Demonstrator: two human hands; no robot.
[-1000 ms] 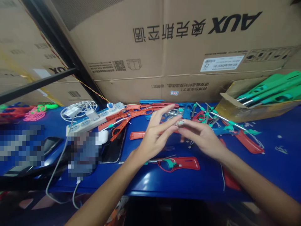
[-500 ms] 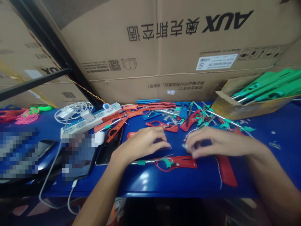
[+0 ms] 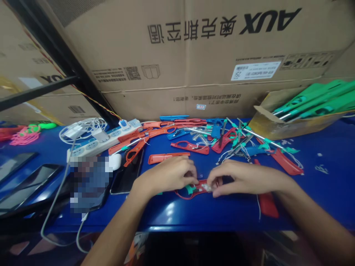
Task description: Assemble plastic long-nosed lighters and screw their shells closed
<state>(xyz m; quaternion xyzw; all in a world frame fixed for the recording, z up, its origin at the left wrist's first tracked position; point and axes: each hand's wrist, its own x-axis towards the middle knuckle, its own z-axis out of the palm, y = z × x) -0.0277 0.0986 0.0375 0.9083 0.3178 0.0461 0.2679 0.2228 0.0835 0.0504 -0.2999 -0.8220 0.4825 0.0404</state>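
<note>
An open red lighter housing half [image 3: 181, 195] lies on the blue table in front of me, with a green trigger [image 3: 190, 189] inside it. My left hand [image 3: 173, 173] is over its left part, fingers curled and fingertips at the housing beside the trigger. My right hand [image 3: 231, 177] covers the housing's right end, fingers pinched at a small clear plastic part [image 3: 206, 187] in the handle. The left hand hides most of the metal tube. Another red housing half [image 3: 168, 157] rests just behind my left hand.
Behind my hands lies a heap of red and blue housings, metal tubes [image 3: 256, 137] and white wires. A carton [image 3: 274, 129] of green lighters stands at the right rear. On the left are a power strip [image 3: 108, 138], phones [image 3: 126, 175] and cables. A large cardboard box [image 3: 177, 66] backs the table.
My right hand has moved left and down, bringing the small clear part to the red housing. My left hand has lowered onto the housing. The camera view has shifted slightly.
</note>
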